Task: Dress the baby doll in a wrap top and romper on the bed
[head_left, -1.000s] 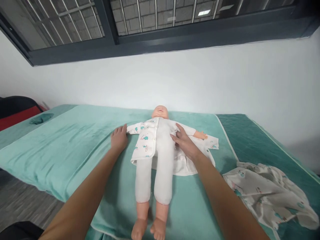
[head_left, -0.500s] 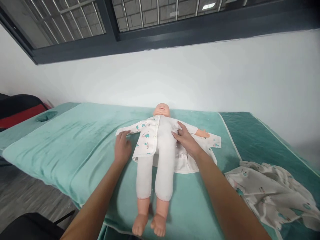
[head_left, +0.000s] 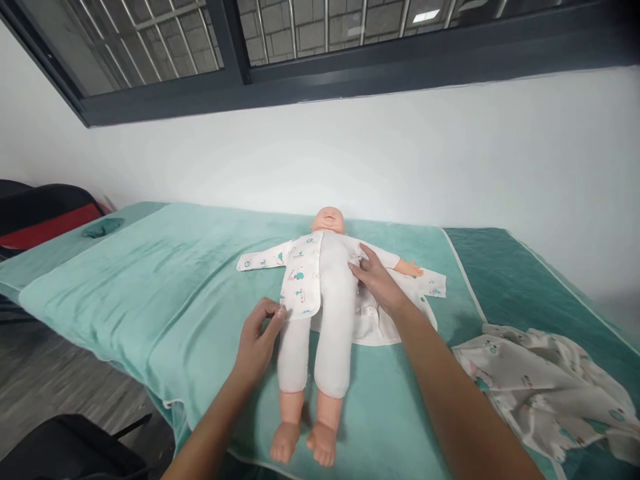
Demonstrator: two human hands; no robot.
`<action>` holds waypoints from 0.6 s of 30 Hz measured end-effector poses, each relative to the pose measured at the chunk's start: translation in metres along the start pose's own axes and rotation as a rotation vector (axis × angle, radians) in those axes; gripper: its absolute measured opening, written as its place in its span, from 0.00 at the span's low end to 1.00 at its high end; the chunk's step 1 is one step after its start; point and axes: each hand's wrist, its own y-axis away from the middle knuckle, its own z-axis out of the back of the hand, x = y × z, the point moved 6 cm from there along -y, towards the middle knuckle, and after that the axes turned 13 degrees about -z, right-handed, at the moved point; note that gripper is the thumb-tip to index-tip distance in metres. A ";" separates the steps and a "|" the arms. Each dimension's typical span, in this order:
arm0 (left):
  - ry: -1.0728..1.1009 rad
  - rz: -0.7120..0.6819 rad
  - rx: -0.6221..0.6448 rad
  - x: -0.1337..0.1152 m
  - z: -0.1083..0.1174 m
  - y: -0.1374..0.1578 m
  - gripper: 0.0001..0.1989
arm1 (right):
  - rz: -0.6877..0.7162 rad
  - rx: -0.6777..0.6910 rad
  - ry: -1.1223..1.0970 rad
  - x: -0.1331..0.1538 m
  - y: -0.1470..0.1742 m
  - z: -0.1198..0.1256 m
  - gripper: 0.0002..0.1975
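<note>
A baby doll (head_left: 334, 340) with a white cloth body lies on its back, feet toward me. One of its arms is inside a white printed baby shirt (head_left: 300, 277), whose front panel covers the left half of the chest. The shirt's other half is spread under the doll on the right, beside its bare arm. My left hand (head_left: 261, 337) pinches the lower left corner of the shirt between thumb and fingers. My right hand (head_left: 377, 277) rests against the right side of the doll's torso, thumb and fingers apart.
A green cover (head_left: 165, 287) lies over the bed, with a darker green section at the right. A crumpled printed cloth (head_left: 545, 387) lies on the right. Behind the bed stand a white wall (head_left: 320, 160) and a barred window. Black chairs (head_left: 55, 213) are at the left.
My left hand has moved from the doll's sleeve end down to the shirt's lower corner and closed on it. My right hand has stayed at the doll's side.
</note>
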 end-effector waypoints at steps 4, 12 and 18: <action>-0.092 -0.064 -0.002 -0.009 -0.007 -0.013 0.12 | 0.021 0.015 -0.017 -0.002 -0.004 0.001 0.48; -0.366 -0.250 0.423 -0.032 -0.055 -0.045 0.26 | 0.030 0.012 0.016 0.000 -0.005 0.002 0.49; -0.360 -0.270 0.449 -0.038 -0.079 -0.103 0.25 | 0.082 0.029 0.010 0.003 -0.004 0.001 0.44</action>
